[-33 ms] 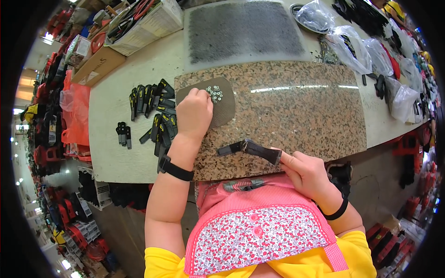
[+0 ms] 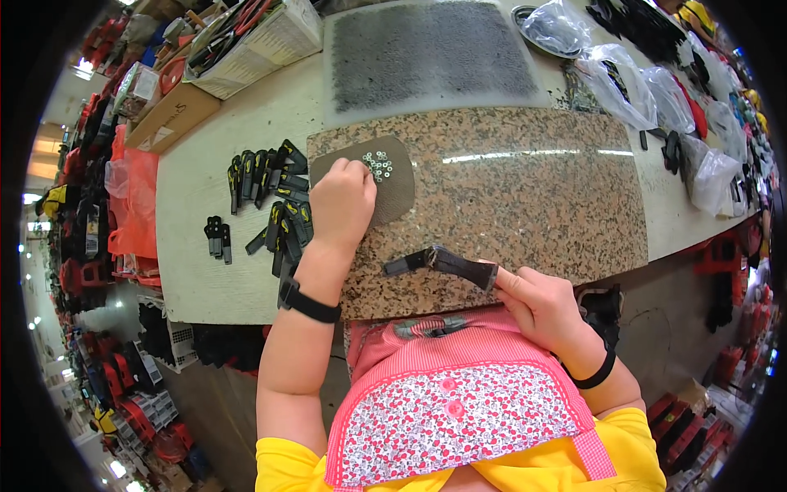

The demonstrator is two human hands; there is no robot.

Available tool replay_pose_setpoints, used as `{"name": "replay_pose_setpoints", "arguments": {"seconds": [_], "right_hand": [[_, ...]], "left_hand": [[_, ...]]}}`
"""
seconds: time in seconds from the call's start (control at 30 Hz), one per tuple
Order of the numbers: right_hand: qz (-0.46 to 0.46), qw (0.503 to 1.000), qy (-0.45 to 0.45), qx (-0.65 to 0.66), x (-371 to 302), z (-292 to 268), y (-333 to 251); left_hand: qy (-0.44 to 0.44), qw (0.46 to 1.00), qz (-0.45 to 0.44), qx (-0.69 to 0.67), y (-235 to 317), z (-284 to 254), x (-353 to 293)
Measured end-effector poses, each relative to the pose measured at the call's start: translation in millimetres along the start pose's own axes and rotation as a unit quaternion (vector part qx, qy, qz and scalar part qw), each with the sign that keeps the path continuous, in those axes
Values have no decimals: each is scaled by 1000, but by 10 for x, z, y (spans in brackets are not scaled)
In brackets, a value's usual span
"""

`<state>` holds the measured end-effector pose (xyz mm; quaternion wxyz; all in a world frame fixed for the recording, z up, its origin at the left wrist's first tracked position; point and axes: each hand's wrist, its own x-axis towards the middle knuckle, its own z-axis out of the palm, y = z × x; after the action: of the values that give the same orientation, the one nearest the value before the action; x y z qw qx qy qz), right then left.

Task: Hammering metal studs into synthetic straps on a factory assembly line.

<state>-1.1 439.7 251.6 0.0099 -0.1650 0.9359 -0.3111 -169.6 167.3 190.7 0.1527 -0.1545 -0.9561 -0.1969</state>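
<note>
Under the fingers of the left hand (image 2: 343, 201): desk (image 2: 205, 291), speckled stone slab (image 2: 525, 197), brown pad (image 2: 397, 199), and with those tips hidden, no telling whether they're gripping! The right hand (image 2: 541, 305) has fingers clamped on a black strap (image 2: 461, 267) running to their left; silvery rings (image 2: 379, 166) cluster just right of the left fingers.

Left hand (image 2: 343, 201) barely shifted leftward in view.
</note>
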Motion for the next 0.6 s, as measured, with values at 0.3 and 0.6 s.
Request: {"name": "replay_pose_setpoints", "arguments": {"seconds": [0.3, 0.6], "right_hand": [[7, 1000, -1, 11, -19, -6, 9], [11, 1000, 2, 11, -31, 15, 2]], "left_hand": [[-84, 957, 10, -279, 461, -334, -841], [-19, 980, 95, -175, 495, -215, -936]]}}
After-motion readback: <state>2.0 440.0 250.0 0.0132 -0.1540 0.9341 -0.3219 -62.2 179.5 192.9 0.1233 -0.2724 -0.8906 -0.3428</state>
